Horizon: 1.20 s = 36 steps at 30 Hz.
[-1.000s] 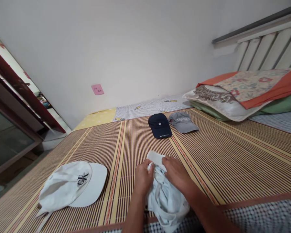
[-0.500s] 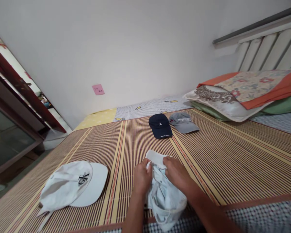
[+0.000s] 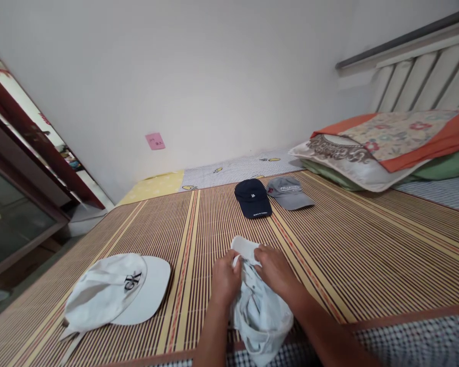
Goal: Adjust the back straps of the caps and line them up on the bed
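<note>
A pale, light-coloured cap (image 3: 262, 311) lies near the mat's front edge, its brim pointing away from me and its crown crumpled toward me. My left hand (image 3: 226, 275) is closed on the left side where brim and crown meet. On the right side of the same part, my right hand (image 3: 273, 267) grips it with bent fingers. To the left rests a white cap (image 3: 107, 293) with black letters, its brim to the right and a strap trailing. Farther back, a navy cap (image 3: 252, 198) sits beside a grey cap (image 3: 289, 192).
A striped bamboo mat (image 3: 210, 229) covers the bed. Stacked pillows (image 3: 359, 158) with an orange and floral cover lie at the back right, near a radiator (image 3: 424, 79). A pink note (image 3: 155, 141) is on the wall. A doorway stands at the left.
My right hand has shifted slightly left, closer to my left hand. The crown of the pale cap is drawn a little narrower. The other caps have not moved.
</note>
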Available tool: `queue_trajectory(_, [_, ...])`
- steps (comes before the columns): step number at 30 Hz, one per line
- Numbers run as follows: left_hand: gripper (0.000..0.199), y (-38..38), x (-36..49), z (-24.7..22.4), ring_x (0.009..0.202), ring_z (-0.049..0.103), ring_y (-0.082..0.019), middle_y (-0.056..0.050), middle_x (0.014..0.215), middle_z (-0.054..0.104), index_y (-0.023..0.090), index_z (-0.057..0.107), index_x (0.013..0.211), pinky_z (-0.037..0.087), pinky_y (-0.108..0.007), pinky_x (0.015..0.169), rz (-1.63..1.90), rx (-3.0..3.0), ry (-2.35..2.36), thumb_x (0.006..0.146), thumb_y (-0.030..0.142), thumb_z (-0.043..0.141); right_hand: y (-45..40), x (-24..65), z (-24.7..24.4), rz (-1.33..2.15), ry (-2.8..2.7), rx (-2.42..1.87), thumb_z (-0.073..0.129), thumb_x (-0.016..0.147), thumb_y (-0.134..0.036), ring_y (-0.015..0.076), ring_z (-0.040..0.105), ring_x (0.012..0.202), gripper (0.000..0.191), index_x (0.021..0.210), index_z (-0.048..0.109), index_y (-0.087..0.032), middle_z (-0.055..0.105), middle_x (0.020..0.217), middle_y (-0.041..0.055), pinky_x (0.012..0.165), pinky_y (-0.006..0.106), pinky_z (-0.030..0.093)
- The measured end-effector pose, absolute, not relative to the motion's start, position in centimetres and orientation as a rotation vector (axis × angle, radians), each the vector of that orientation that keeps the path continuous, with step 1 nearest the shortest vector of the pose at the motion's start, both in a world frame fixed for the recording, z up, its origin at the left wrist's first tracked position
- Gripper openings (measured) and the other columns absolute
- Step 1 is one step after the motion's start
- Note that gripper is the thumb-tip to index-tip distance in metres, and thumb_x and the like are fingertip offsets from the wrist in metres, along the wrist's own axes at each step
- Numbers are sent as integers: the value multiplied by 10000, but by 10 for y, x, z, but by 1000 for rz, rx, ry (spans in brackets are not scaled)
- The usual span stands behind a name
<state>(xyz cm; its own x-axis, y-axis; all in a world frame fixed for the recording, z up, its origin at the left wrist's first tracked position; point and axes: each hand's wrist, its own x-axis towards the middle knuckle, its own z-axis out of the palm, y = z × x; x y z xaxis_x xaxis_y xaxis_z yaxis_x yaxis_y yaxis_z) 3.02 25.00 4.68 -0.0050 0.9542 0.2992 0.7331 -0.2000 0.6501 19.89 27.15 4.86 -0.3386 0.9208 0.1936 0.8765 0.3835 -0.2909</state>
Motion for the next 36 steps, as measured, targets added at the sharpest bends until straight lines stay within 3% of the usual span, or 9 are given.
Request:
queue_trajectory(9, [164, 249, 27, 49, 652, 613, -166, -13, 720, 688, 200, 679, 853, 341, -264, 646, 982, 1974, 1755, 929, 154, 540, 284, 197, 39, 247, -2285, -1481, 526, 907, -77, 242, 661, 926, 214, 828, 711, -150, 737, 945, 121, 798, 324, 412])
queue_trajectory(14, [155, 248, 26, 51, 625, 596, -166, 5, 669, 656, 203, 689, 871, 305, -263, 609, 939, 1969, 1773, 914, 127, 561, 294, 204, 33, 358, -2222, -1380, 557, 892, -90, 200, 646, 880, 189, 771, 678, -172, 709, 882, 61, 787, 289, 424])
queue_trajectory(19, [162, 250, 26, 50, 816, 678, -179, -15, 842, 742, 214, 681, 885, 386, -252, 709, 933, 1957, 1777, 878, 81, 588, 300, 210, 23, 453, -2125, -1271, 555, 875, -80, 193, 651, 881, 189, 748, 653, -181, 692, 859, 40, 792, 282, 450])
queue_trajectory(23, [168, 250, 26, 48, 801, 686, -185, -19, 836, 752, 216, 683, 869, 402, -260, 707, 953, 1921, 1863, 887, 84, 581, 302, 213, 19, 484, -1996, -1213, 533, 871, -66, 197, 668, 957, 178, 896, 669, -179, 711, 956, 58, 879, 297, 492])
queue_trajectory(27, [157, 252, 18, 49, 821, 695, -239, -88, 876, 763, 190, 671, 961, 404, -307, 719, 1026, 1799, 2115, 927, 117, 536, 299, 212, 21, 426, -1832, -1203, 506, 920, -133, 237, 631, 1131, 211, 1082, 639, -157, 689, 1131, 124, 1031, 383, 472])
queue_trajectory(30, [188, 253, 5, 50, 878, 705, -269, -147, 964, 771, 160, 651, 1039, 415, -330, 751, 1062, 1708, 2278, 936, 106, 504, 294, 207, 25, 567, -1786, -1171, 555, 920, -195, 226, 673, 1073, 230, 1132, 641, -176, 698, 1155, 113, 965, 361, 523])
queue_trajectory(32, [179, 254, -2, 51, 884, 714, -269, -149, 975, 779, 158, 656, 1043, 421, -329, 762, 1050, 1699, 2314, 926, 108, 531, 290, 204, 25, 728, -1853, -1177, 613, 879, -187, 210, 700, 1041, 317, 1194, 640, -187, 712, 1194, 100, 919, 330, 545])
queue_trajectory(36, [131, 252, -4, 50, 809, 720, -259, -107, 879, 788, 190, 684, 994, 410, -318, 718, 994, 1736, 2316, 900, 151, 601, 289, 201, 23, 772, -2057, -1276, 671, 767, -82, 227, 636, 1248, 556, 1314, 613, -156, 683, 1344, 127, 1067, 336, 463])
